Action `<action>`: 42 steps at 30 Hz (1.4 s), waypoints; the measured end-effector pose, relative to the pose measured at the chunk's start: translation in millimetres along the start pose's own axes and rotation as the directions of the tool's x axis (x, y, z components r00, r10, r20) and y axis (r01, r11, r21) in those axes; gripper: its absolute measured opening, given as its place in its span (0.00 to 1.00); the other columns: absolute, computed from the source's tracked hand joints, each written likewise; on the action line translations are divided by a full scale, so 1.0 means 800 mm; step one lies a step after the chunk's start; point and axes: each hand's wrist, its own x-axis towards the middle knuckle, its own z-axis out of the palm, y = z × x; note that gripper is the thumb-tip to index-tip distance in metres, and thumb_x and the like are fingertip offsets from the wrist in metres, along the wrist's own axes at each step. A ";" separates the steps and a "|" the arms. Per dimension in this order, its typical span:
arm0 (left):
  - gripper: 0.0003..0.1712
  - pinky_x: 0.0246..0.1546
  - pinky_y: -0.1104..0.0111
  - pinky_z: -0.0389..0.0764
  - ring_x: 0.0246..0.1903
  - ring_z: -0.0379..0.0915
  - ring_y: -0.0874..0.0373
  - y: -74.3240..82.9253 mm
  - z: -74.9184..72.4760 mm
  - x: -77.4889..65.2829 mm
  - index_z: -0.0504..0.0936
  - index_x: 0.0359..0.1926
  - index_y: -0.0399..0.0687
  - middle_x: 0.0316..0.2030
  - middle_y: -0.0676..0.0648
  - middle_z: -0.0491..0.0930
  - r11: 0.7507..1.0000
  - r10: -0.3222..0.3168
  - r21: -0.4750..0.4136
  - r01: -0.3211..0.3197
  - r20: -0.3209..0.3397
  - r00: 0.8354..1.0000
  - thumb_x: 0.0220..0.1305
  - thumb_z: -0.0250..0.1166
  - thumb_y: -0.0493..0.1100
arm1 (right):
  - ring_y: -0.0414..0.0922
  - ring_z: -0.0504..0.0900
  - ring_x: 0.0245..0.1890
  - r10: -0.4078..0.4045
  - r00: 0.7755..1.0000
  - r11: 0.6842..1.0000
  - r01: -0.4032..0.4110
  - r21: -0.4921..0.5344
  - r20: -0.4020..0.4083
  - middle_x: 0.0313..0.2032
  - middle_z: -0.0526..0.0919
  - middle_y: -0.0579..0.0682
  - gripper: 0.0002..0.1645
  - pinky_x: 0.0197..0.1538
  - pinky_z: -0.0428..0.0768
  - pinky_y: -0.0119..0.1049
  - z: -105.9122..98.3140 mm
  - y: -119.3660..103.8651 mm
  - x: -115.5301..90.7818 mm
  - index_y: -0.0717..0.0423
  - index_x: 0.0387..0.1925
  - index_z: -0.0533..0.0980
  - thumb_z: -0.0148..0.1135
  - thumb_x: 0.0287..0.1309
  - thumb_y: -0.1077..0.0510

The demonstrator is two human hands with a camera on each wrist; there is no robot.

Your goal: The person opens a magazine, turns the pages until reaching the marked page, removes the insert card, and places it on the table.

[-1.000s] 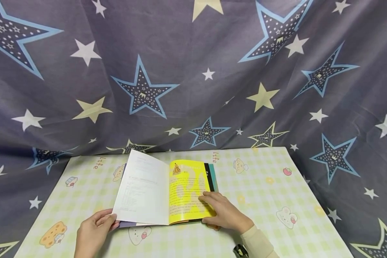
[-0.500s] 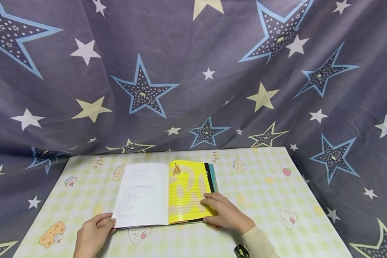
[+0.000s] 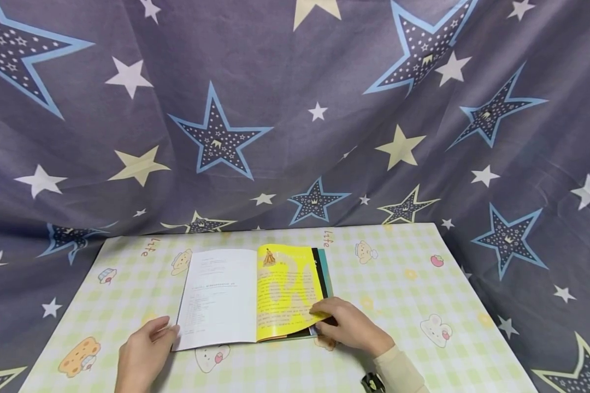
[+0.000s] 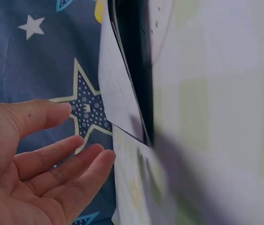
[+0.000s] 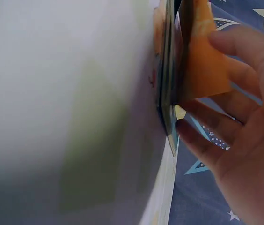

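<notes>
An open book lies on the table, with a white printed page (image 3: 218, 297) on its left side and a bright yellow page (image 3: 285, 289) on its right. My right hand (image 3: 349, 325) pinches the yellow page near its lower right corner, and that corner is lifted. In the right wrist view the thumb lies on one face of the page (image 5: 204, 65), with fingers behind it. My left hand (image 3: 145, 349) is beside the lower left corner of the white page. The left wrist view has its fingers (image 4: 83, 178) loosely spread, apart from the book's edge (image 4: 122, 89).
Under the book is a table (image 3: 413, 349) covered with a green-and-white checked cloth with cartoon prints. A dark star-patterned curtain (image 3: 285, 120) hangs behind and along both sides. A teal and black cover edge (image 3: 324, 267) shows past the yellow page.
The white page came down flat on the left, and my left hand released it. My right hand shifted slightly right and lifted the yellow page's lower corner.
</notes>
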 end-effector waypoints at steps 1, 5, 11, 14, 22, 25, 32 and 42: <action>0.24 0.39 0.48 0.83 0.41 0.83 0.38 0.003 0.001 -0.002 0.80 0.56 0.31 0.43 0.32 0.84 1.000 0.010 -0.005 -0.010 -0.005 1.000 0.62 0.70 0.42 | 0.44 0.77 0.58 -0.004 1.000 1.000 0.004 0.008 -0.020 0.56 0.80 0.46 0.19 0.60 0.79 0.44 0.000 0.001 -0.001 0.49 0.59 0.80 0.60 0.71 0.50; 0.22 0.40 0.52 0.85 0.41 0.84 0.43 0.014 0.002 -0.008 0.81 0.55 0.33 0.43 0.35 0.85 0.995 0.097 -0.036 -0.097 0.015 0.995 0.63 0.69 0.41 | 0.41 0.79 0.53 -0.018 0.995 0.999 0.021 0.033 -0.097 0.53 0.81 0.44 0.19 0.56 0.82 0.41 -0.002 0.002 -0.002 0.51 0.59 0.79 0.60 0.72 0.49; 0.21 0.47 0.60 0.85 0.45 0.83 0.49 0.033 0.009 -0.012 0.81 0.58 0.38 0.46 0.42 0.86 0.975 0.210 -0.092 -0.200 0.116 0.971 0.68 0.66 0.44 | 0.41 0.77 0.56 -0.042 0.989 0.998 0.048 0.036 -0.141 0.56 0.80 0.44 0.18 0.58 0.80 0.43 -0.004 0.003 0.000 0.53 0.60 0.77 0.57 0.74 0.55; 0.21 0.48 0.63 0.85 0.46 0.83 0.50 0.046 0.017 -0.013 0.82 0.58 0.40 0.46 0.43 0.86 0.964 0.254 -0.120 -0.238 0.148 0.956 0.68 0.66 0.44 | 0.41 0.77 0.56 -0.040 0.984 0.997 0.051 0.054 -0.172 0.56 0.80 0.43 0.18 0.58 0.80 0.44 -0.005 0.002 0.002 0.53 0.61 0.77 0.57 0.74 0.57; 0.17 0.47 0.68 0.85 0.47 0.82 0.51 0.088 0.048 -0.021 0.84 0.54 0.40 0.48 0.43 0.84 0.900 0.407 -0.270 -0.342 0.238 0.882 0.65 0.69 0.39 | 0.40 0.75 0.54 -0.065 0.955 0.997 0.074 0.021 -0.291 0.52 0.80 0.42 0.20 0.57 0.80 0.43 -0.004 0.002 0.009 0.53 0.58 0.78 0.62 0.70 0.50; 0.17 0.46 0.67 0.86 0.47 0.83 0.50 0.104 0.061 -0.027 0.84 0.54 0.40 0.49 0.43 0.84 0.881 0.450 -0.289 -0.374 0.269 0.852 0.64 0.70 0.40 | 0.40 0.74 0.55 -0.101 0.942 0.994 0.109 0.007 -0.321 0.53 0.79 0.42 0.20 0.58 0.80 0.42 -0.004 0.002 0.012 0.54 0.57 0.79 0.63 0.69 0.49; 0.17 0.44 0.69 0.86 0.45 0.83 0.52 0.131 0.089 -0.037 0.84 0.54 0.39 0.48 0.42 0.84 0.835 0.534 -0.360 -0.415 0.353 0.768 0.65 0.70 0.39 | 0.45 0.75 0.55 -0.203 0.892 0.978 0.205 -0.038 -0.403 0.55 0.74 0.47 0.22 0.57 0.80 0.40 -0.003 0.001 0.020 0.58 0.57 0.77 0.67 0.66 0.52; 0.19 0.44 0.70 0.85 0.45 0.84 0.56 0.148 0.113 -0.042 0.83 0.54 0.38 0.48 0.41 0.84 0.769 0.626 -0.470 -0.434 0.413 0.661 0.70 0.66 0.45 | 0.41 0.77 0.53 -0.224 0.866 0.973 0.222 -0.058 -0.447 0.51 0.80 0.47 0.24 0.54 0.82 0.39 -0.003 -0.012 0.032 0.54 0.60 0.75 0.69 0.64 0.55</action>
